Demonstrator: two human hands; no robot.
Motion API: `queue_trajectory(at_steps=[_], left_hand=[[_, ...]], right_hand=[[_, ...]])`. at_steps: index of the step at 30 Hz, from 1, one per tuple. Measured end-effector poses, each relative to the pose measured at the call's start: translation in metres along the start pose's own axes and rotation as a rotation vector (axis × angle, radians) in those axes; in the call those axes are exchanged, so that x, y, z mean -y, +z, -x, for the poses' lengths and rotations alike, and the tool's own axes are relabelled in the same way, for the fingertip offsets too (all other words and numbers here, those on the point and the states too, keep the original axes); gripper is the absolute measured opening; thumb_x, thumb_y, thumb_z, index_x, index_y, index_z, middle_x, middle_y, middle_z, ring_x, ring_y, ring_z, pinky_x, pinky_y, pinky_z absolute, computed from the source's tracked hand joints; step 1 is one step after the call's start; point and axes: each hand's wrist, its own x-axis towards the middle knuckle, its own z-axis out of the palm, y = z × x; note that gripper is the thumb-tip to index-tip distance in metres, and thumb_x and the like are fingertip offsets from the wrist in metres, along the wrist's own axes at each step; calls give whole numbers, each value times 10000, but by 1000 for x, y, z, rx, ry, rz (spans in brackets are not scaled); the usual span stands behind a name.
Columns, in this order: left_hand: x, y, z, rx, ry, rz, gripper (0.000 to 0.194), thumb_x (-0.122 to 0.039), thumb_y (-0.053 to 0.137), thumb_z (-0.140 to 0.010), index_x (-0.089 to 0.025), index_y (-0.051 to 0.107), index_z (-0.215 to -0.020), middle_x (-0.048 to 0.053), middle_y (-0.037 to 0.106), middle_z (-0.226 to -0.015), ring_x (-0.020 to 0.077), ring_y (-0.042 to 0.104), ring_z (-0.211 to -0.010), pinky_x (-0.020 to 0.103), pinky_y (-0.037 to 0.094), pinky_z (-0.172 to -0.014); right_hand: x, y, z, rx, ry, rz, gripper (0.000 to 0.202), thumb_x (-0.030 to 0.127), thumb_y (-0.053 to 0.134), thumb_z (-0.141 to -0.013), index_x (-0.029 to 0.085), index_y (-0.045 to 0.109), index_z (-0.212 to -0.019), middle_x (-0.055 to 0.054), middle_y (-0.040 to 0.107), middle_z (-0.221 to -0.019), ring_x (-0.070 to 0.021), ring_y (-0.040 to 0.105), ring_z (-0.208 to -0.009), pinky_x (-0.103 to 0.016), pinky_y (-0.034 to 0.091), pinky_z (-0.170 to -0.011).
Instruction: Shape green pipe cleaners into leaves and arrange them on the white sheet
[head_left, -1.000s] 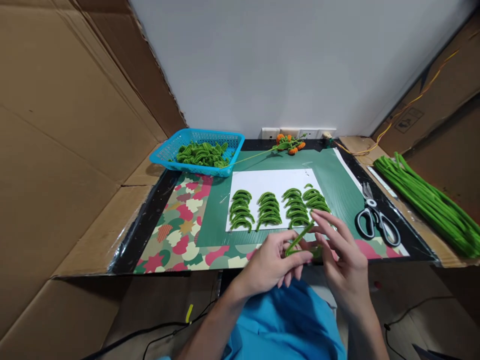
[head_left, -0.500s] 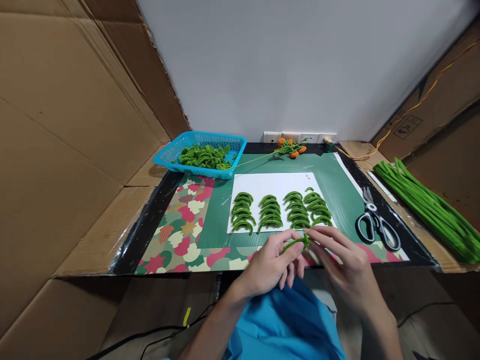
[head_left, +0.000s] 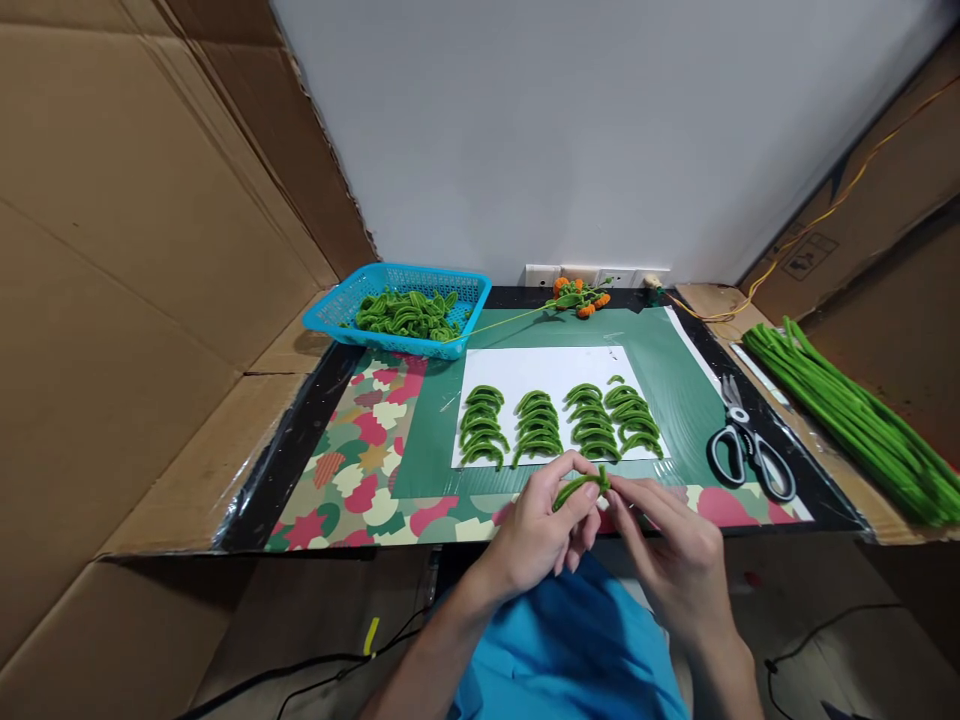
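A bent green pipe cleaner [head_left: 576, 488] is pinched between the thumb and fingers of my left hand [head_left: 541, 520], just over the table's front edge. Its right end has a short upright stub. At that end the thumb and forefinger of my right hand [head_left: 673, 540] close on the piece; the fingertips partly cover it. Beyond my hands lies a white sheet [head_left: 540, 365] bearing curved green pipe cleaner pieces [head_left: 536, 425] in several columns. One small curved piece [head_left: 616, 379] sits above the rightmost column.
A blue basket [head_left: 319, 318] of green pieces stands at the back left. Scissors [head_left: 739, 420] lie to the right, beside a bundle of long green pipe cleaners [head_left: 855, 420]. An orange-and-green pipe cleaner flower stem [head_left: 577, 298] rests near the wall sockets. Cardboard walls [head_left: 150, 250] flank the table.
My right hand has moved slightly left and down, its fingers closing in on the end of the piece. The view has shifted a little. Pieces on the sheet look unchanged.
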Motion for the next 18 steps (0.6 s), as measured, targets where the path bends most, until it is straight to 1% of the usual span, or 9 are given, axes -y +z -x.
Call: queue_trajectory(at_steps=[2, 5, 9, 12, 15, 18], left_hand=[[1, -1, 0, 2, 2, 2, 366, -566, 598, -1031, -218, 503, -1091, -73, 578, -619, 61, 468, -382, 122, 335, -338], [1, -3, 0, 18, -12, 3, 371, -569, 617, -1025, -220, 499, -1075, -81, 560, -588, 62, 467, -383, 118, 332, -340], [-1, -6, 1, 62, -30, -3, 393, -571, 663, -1002, -204, 525, -1000, -77, 550, -564, 48, 451, -378, 114, 336, -352], [-3, -7, 2, 66, -45, -2, 397, -564, 699, -982, -192, 563, -1001, -68, 565, -572, 43, 454, -383, 115, 341, -359], [-3, -7, 2, 53, -58, -5, 409, -572, 718, -965, -189, 578, -997, -68, 559, -565, 49, 461, -385, 120, 336, -350], [-1, -8, 2, 43, -74, 5, 424, -581, 735, -949, -180, 596, -966, -69, 541, -549, 54, 463, -384, 128, 336, -342]], right_hand=[[1, 2, 1, -24, 2, -1, 322, 75, 610, -1041, 215, 690, -1320, -39, 741, -1110, -106, 725, -957, -196, 579, -842], [0, -2, 2, -61, -10, -51, 377, 35, 616, -1021, 219, 684, -1343, -54, 732, -1167, -120, 726, -1023, -204, 592, -875], [-5, -12, -2, -68, -45, -98, 291, 9, 657, -982, 212, 733, -1177, -61, 718, -1141, -142, 715, -1043, -227, 604, -883], [-9, -20, -6, -25, -96, -92, 257, -9, 660, -969, 195, 730, -1109, -76, 710, -1139, -153, 710, -1044, -246, 605, -893], [-12, -26, -9, 45, -168, -34, 264, -22, 644, -971, 183, 709, -1123, -88, 700, -1143, -150, 708, -1025, -245, 598, -869], [-13, -29, -11, 101, -213, 39, 245, 2, 642, -985, 180, 692, -1146, -91, 705, -1137, -148, 708, -985, -244, 587, -820]])
